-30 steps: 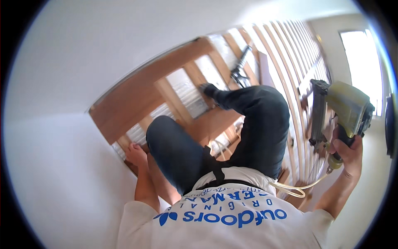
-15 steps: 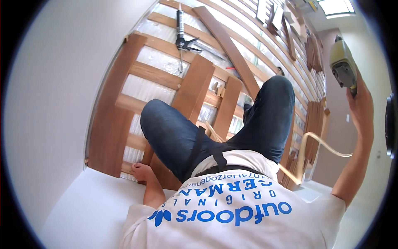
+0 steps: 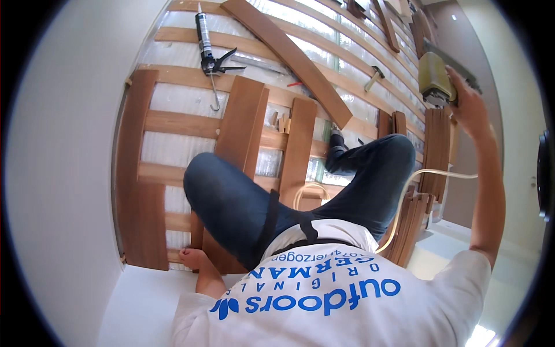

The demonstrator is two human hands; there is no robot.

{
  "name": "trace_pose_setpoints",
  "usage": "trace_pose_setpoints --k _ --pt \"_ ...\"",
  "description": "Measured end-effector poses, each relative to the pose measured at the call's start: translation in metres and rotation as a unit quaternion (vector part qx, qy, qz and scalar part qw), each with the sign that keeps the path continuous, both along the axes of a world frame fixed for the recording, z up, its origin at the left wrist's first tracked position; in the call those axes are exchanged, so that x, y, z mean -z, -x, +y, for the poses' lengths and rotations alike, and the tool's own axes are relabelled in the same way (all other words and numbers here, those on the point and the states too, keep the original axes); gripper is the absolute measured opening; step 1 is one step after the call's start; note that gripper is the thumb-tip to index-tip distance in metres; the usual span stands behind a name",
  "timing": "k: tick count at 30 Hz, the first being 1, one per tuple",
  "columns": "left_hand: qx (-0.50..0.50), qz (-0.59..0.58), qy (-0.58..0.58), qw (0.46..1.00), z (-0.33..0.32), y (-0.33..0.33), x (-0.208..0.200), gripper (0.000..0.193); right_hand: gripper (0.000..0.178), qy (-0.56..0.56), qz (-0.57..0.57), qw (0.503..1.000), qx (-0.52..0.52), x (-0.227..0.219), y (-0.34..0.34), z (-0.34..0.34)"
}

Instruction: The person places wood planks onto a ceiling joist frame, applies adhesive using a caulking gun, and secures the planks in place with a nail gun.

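Observation:
My right hand (image 3: 469, 107) is raised at the right, wrapped round the grip of a nail gun (image 3: 436, 80) with a yellowish body. A pale air hose (image 3: 442, 172) loops below my right forearm, past my knee. Low on the left, my left hand (image 3: 192, 258) rests by a wooden batten (image 3: 178, 221), its fingers curled; whatever they may hold is hidden. Beside it, brown floor planks (image 3: 143, 222) lie along the wall, across the battens. Another plank (image 3: 211, 250) lies close on its other side, partly under my leg.
A caulking gun (image 3: 206, 52) lies on the battens ahead. A long loose plank (image 3: 289, 55) slants across them, and a hammer (image 3: 374, 79) lies farther right. Stacked planks (image 3: 436, 144) stand at the right. The white wall (image 3: 63, 156) bounds the left side.
The nail gun in my right hand has moved left and slightly lower, and turned. My left hand stays near the same batten. The view has shifted, bringing the hammer into fuller sight.

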State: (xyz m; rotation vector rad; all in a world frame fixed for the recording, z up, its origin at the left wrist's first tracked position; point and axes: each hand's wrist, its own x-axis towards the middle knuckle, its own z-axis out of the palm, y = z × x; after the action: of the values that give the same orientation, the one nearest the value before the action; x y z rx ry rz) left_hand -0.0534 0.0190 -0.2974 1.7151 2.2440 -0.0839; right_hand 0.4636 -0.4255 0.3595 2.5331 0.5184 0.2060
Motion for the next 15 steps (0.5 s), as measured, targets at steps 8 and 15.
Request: trace_pose_setpoints --k 8,15 --pt "0.368 0.111 0.201 0.901 0.073 0.047 0.041 0.031 0.069 0.005 0.133 0.978 0.158 0.169 -0.152 -0.141" --pt "-0.035 -0.423 0.14 0.894 0.123 -0.014 -0.061 0.026 0.044 -0.069 0.195 0.961 0.186 0.388 -0.323 -0.237"
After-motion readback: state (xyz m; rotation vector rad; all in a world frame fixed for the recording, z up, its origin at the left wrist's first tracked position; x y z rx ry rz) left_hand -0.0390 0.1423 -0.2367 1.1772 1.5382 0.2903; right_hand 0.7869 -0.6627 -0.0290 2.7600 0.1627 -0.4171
